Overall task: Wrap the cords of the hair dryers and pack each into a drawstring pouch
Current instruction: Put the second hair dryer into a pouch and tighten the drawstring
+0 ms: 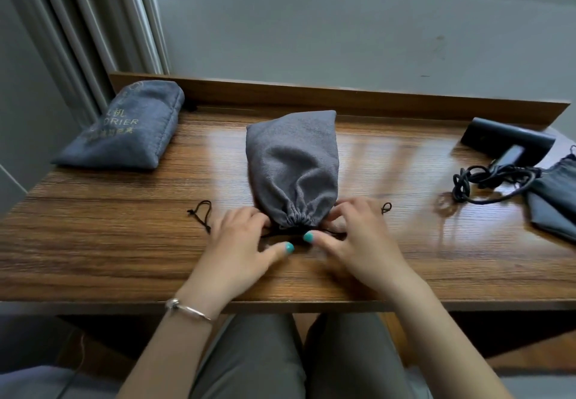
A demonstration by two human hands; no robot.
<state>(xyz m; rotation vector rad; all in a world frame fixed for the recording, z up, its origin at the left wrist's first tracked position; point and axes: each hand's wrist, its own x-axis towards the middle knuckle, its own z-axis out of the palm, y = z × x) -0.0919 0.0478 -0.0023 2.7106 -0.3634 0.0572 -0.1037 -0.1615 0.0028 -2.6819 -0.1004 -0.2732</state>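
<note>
1. While we sit at the wooden table [124, 261], our knees in grey trousers [249, 358] show under its near edge, and a silver bracelet [187, 309] sits on our left wrist.
2. Our left hand [240, 239] is at the left side of the pouch's gathered neck, fingers curled in against the fabric and black cord; looks like a pinch, though the fingertips are hidden behind the knuckles.
3. Our right hand [352, 236] mirrors it on the right side, fingers bent in at the neck and thumb stretched toward the middle, teal nail showing.
4. The grey drawstring pouch [293, 165] lies mid-table, bulging, mouth cinched and facing us.
5. Knotted drawstring ends stick out either side: a left loop [201, 213] and a smaller right loop [386, 208], both lying on the wood.
6. Off to the right, a black hair dryer [511, 143] lies unpacked, its cord [486, 183] bunched loosely, partly over an empty flat pouch [554, 205].
7. Far left, a filled pouch [131, 130] with gold lettering leans against the table's raised back ledge [374, 99].
</note>
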